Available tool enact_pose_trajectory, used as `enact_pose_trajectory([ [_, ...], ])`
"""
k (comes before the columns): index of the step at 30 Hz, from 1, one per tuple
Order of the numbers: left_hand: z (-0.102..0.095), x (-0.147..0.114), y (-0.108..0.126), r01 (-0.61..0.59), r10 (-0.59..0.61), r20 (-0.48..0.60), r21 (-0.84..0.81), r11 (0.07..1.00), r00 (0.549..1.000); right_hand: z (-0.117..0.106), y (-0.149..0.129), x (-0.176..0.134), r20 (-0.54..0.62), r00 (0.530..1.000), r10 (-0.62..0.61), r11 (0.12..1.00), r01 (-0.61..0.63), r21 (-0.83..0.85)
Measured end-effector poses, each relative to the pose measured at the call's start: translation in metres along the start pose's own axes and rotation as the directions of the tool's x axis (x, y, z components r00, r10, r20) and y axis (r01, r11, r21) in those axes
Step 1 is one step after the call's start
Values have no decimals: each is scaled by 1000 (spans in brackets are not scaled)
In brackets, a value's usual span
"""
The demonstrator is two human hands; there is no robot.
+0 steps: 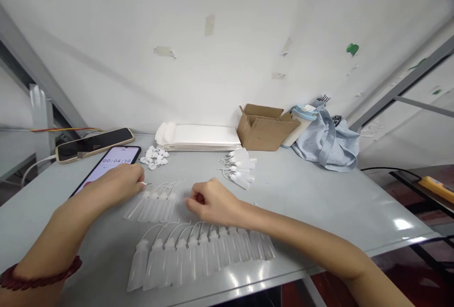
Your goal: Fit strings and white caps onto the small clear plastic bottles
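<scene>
Left hand (118, 183): fingers curled together, pinching a small white piece at its fingertips; rests on the tabletop (319, 193) at the far end of a short row of clear bags (152, 205).
Right hand (211, 200): closed in a loose fist, fingertips pinched together; whether it holds anything cannot be told. It lies just right of the short row.
Long row of clear bags with strings (198, 252): side by side, nearer the body than both hands.
Phone with timer screen (111, 162): just beyond the left hand; a second, dark phone (94, 144) behind it.
Small white caps (155, 157): heap beyond the left hand.
White tags (239, 167): pile beyond the right hand.
Stack of white sheets (198, 137), cardboard box (264, 127), cup (300, 122) and blue cloth bag (328, 141): far edge, against the wall.
</scene>
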State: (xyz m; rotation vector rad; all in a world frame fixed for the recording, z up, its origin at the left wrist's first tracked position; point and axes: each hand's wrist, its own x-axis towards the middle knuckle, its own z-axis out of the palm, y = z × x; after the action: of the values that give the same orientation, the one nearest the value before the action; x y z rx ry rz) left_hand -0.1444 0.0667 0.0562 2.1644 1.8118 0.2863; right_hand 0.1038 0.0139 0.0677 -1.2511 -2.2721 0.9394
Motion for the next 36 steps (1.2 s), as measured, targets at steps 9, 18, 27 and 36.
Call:
enact_pose_trajectory([
  [9, -15, -10, 24, -2, 8, -22, 255, 967, 1000, 16, -8, 43, 332, 912, 242, 955, -285, 88],
  [18, -25, -13, 55, 49, -46, -114, 23, 999, 992, 18, 6, 40, 216, 935, 280, 935, -317, 159],
  [27, -3, -20, 91, -127, 103, -76, -687, 715, 992, -18, 27, -1, -215, 963, 163, 912, -64, 406],
  [36, 25, -34, 118, -122, 101, -80, -834, 539, 992, -25, 47, -29, -538, 843, 27, 982, 80, 173],
])
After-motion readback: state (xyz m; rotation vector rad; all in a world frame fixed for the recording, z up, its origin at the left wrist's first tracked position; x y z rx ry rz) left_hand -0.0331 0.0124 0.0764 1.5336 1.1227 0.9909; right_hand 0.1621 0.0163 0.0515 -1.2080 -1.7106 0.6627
